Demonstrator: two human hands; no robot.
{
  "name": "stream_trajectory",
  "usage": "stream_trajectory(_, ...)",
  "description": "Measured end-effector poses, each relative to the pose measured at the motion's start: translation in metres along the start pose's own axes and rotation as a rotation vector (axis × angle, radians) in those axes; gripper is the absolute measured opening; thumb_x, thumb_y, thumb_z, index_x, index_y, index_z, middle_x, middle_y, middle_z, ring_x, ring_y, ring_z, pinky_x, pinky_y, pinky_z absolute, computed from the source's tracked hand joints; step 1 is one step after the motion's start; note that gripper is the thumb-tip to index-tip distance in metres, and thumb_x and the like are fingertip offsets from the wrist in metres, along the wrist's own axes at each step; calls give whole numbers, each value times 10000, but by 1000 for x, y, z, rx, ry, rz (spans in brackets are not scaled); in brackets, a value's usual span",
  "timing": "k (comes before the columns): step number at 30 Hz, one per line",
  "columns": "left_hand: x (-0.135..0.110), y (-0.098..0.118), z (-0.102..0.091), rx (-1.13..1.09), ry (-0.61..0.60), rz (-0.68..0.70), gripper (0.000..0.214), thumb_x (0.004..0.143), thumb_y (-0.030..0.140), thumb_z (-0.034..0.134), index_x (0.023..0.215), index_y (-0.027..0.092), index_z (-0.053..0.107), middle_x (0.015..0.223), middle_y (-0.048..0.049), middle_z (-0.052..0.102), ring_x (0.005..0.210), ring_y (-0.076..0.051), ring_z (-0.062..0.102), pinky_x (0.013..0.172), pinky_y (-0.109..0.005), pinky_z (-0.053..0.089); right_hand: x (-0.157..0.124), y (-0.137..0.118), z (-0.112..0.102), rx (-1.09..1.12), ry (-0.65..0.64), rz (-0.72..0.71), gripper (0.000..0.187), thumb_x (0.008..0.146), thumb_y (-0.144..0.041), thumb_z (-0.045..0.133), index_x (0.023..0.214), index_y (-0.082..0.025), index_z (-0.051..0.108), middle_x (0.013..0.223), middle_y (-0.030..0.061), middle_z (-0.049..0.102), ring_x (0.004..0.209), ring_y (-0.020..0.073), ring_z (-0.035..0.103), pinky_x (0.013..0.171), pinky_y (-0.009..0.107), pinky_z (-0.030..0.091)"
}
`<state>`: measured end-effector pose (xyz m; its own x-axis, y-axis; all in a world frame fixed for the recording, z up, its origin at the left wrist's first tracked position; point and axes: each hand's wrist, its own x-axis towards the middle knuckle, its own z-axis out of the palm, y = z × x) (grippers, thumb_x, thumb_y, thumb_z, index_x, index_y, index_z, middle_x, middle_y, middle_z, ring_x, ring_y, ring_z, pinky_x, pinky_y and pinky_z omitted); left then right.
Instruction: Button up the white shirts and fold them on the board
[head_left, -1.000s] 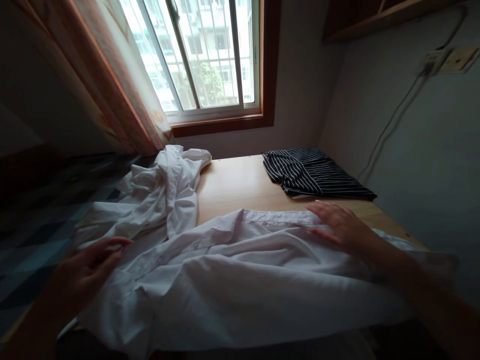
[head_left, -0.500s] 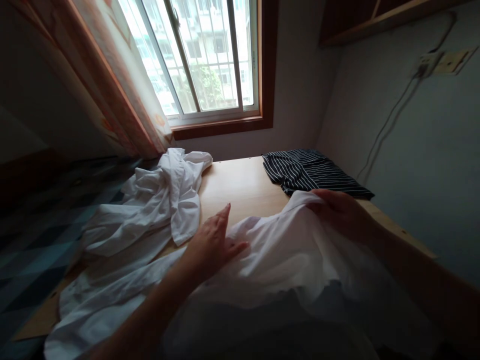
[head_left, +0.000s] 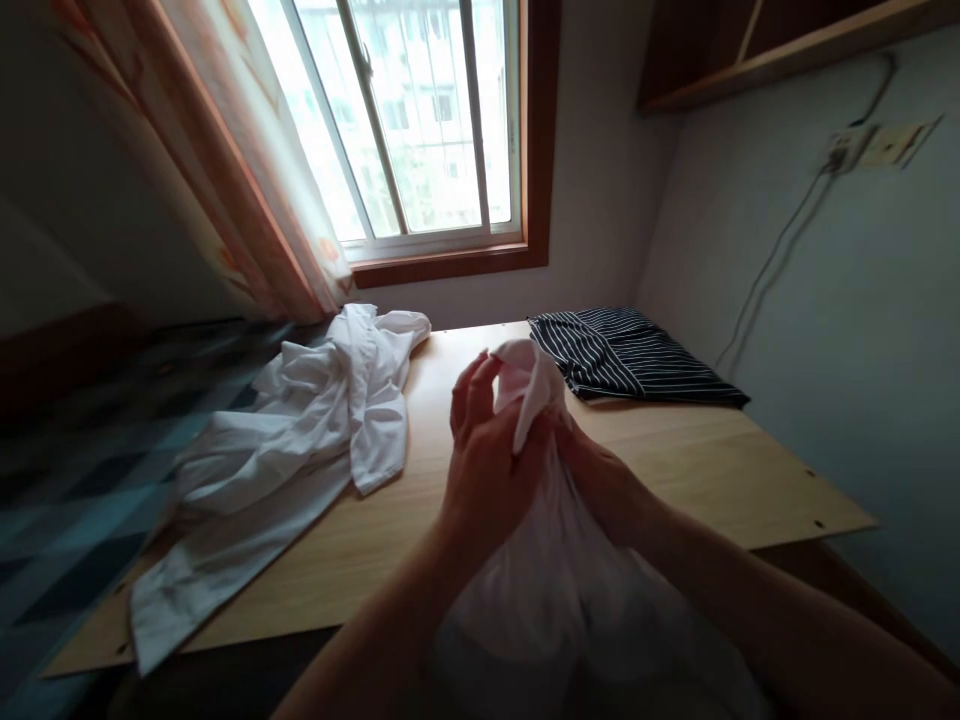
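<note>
Together, two hands, left hand (head_left: 491, 470) and right hand (head_left: 600, 475), are pressed around one white garment (head_left: 562, 560), bunching its thin cloth; the right fingertips are partly hidden, so their exact hold I cannot tell. Above the grip, one soft folded end sticks up; below it, the cloth hangs in loose folds towards the person. Left of the grip, a second white garment (head_left: 307, 430) lies crumpled on one flat, pale wooden board (head_left: 712, 470). Beyond the grip, to the right, lies one folded black garment (head_left: 630, 350) with thin white stripes.
</note>
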<state>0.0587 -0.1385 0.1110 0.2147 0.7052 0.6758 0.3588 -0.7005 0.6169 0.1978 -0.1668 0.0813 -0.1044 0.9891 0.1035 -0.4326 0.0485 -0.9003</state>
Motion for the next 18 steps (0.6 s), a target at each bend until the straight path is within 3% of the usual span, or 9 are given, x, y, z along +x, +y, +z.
stream_trajectory(2,-12,-2,9,4,-33,34,358,912,382,563,1229,226,620,1489,-100,428,1454,-310,258,1203,-534,211,2,1,14,86,61,18,395,885,-476,620,1209,-254,652,1143,25,700,1025,192,643,878,288,534)
stream_trajectory(5,-46,-12,22,-273,-58,-105,881,826,483,675,1534,280,192,1589,-131,234,1447,-333,280,1139,-522,354,5,-7,22,182,204,99,251,830,-410,662,943,-192,713,811,25,718,714,166,651,623,263,545)
stream_trajectory(7,-73,-16,36,-489,-178,-219,1202,718,525,772,1550,311,-69,1598,-150,207,1416,-354,338,1071,-494,448,8,-13,22,257,241,156,265,809,-438,656,769,-177,681,640,18,660,556,145,594,507,257,508)
stream_trajectory(9,-98,-15,48,-582,-241,-296,1307,689,484,807,1529,304,-178,1603,-156,200,1413,-349,347,1073,-483,446,14,-15,19,303,228,166,310,801,-471,645,703,-177,646,588,15,629,499,135,564,470,259,497)
stream_trajectory(11,-117,-12,55,-626,-289,-335,1249,699,414,804,1549,274,-100,1578,-154,279,1391,-342,383,1076,-475,439,22,-16,13,292,208,110,312,788,-486,660,724,-181,644,598,15,635,505,137,575,474,263,509)
stream_trajectory(13,-127,-10,48,-659,-355,-366,1104,709,353,784,1557,231,88,1514,-148,402,1348,-340,437,1072,-462,437,34,-16,6,251,187,41,317,768,-503,687,763,-188,647,605,11,638,535,153,600,496,278,530)
stream_trajectory(16,-130,-20,10,-712,-506,-553,767,705,356,781,1388,180,482,1265,-120,638,1151,-332,598,959,-418,517,52,-16,-10,184,166,-7,334,766,-530,687,825,-203,653,647,11,656,619,185,642,566,313,561)
stream_trajectory(17,-127,-28,-8,-700,-511,-669,635,701,389,788,1264,170,593,1130,-101,697,1041,-321,647,877,-398,552,58,-16,-17,166,165,0,319,767,-513,689,848,-207,656,684,13,671,660,191,654,598,320,568)
stream_trajectory(18,-124,-36,-25,-652,-437,-774,571,676,412,811,1165,166,649,1035,-85,719,968,-310,666,814,-379,567,63,-17,-25,151,165,19,286,763,-471,700,875,-210,660,732,14,688,705,193,663,630,319,570)
